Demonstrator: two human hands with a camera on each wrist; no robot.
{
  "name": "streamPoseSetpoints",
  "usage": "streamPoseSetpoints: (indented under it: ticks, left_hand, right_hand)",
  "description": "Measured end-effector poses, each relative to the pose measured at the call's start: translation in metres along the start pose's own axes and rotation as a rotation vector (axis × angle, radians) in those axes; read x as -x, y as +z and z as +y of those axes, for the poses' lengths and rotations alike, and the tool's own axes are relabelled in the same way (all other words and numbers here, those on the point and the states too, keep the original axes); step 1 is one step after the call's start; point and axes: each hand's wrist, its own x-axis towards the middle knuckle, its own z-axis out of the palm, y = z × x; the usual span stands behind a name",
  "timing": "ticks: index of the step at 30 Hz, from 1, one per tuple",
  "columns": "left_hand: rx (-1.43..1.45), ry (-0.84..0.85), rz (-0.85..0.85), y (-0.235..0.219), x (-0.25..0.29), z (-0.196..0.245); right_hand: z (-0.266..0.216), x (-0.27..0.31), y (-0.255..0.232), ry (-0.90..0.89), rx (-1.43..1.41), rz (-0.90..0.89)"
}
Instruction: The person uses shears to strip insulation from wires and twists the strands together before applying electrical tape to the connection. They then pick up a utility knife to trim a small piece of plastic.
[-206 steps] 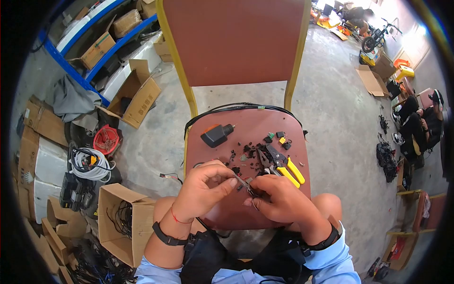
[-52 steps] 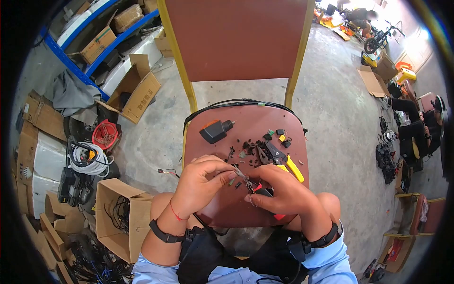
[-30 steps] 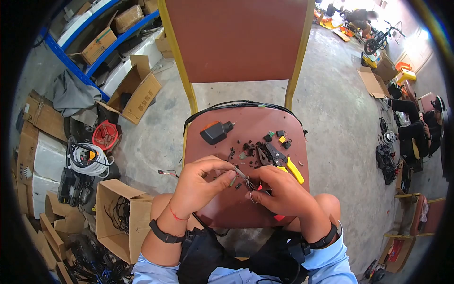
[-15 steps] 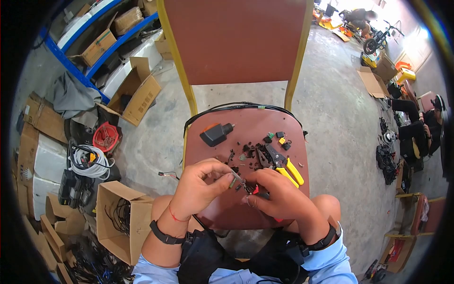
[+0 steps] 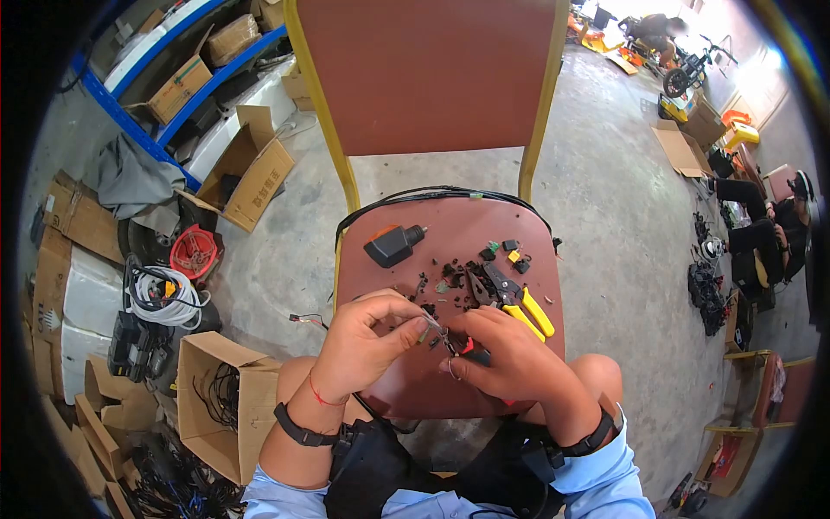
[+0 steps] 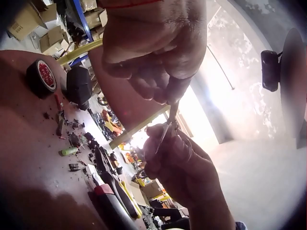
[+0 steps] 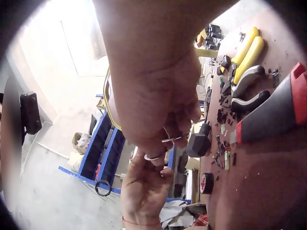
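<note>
Over the chair seat point(image 5: 406, 381), both hands meet at small work. My left hand point(image 5: 367, 342) pinches a thin greyish strip point(image 6: 173, 112) between thumb and forefinger. My right hand point(image 5: 501, 350) pinches the other end, where a thin pointed metallic piece point(image 6: 164, 136) sticks out by the fingertips; I cannot tell its kind. A thin shiny loop point(image 7: 152, 158) shows at the right fingers. Below the right hand lies a red-and-black-handled knife point(image 7: 273, 112), partly hidden in the head view. Beyond it are yellow-handled wire strippers point(image 5: 523, 311) and pliers with dark grips point(image 7: 249, 101).
A black turn-signal lamp point(image 5: 393, 246), a roll of black tape point(image 6: 42, 79), a green piece point(image 6: 69, 151) and black scraps lie on the seat. Black cable point(image 5: 441, 190) runs along its back edge. A cardboard box point(image 5: 220, 406) of wires stands left; a seated person point(image 5: 769, 225) is at right.
Both hands keep their pinch and shift only slightly. More of the red-and-black knife shows beneath the right hand than about seven seconds ago. The person at right has changed posture since then.
</note>
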Motion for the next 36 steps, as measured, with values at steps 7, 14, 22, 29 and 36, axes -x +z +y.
streamPoseSetpoints:
  ticks: [7, 14, 22, 29, 36]
  left_hand:
    - [-0.054, 0.012, 0.011, -0.0013, 0.0, 0.0021]
    - [-0.128, 0.026, 0.029, -0.0033, -0.0007, 0.0034]
    - [-0.123, 0.063, 0.043, 0.001, -0.0017, 0.0057]
    - [-0.178, 0.08, 0.046, -0.0003, -0.0017, 0.0028]
    - [-0.147, 0.059, 0.044, 0.0006, -0.0016, 0.0028]
  right_hand:
    - [-0.0072, -0.0011, -0.0035, 0.042, -0.022, -0.051]
    - [-0.008, -0.0023, -0.0057, 0.176, -0.168, -0.075]
    - [-0.0023, -0.0024, -0.0023, 0.071, -0.154, -0.007]
    - [-0.0025, -0.0029, 0.0, 0.001, -0.078, -0.003]
    - [-0.004, -0.0039, -0.0009, -0.018, -0.033, -0.005]
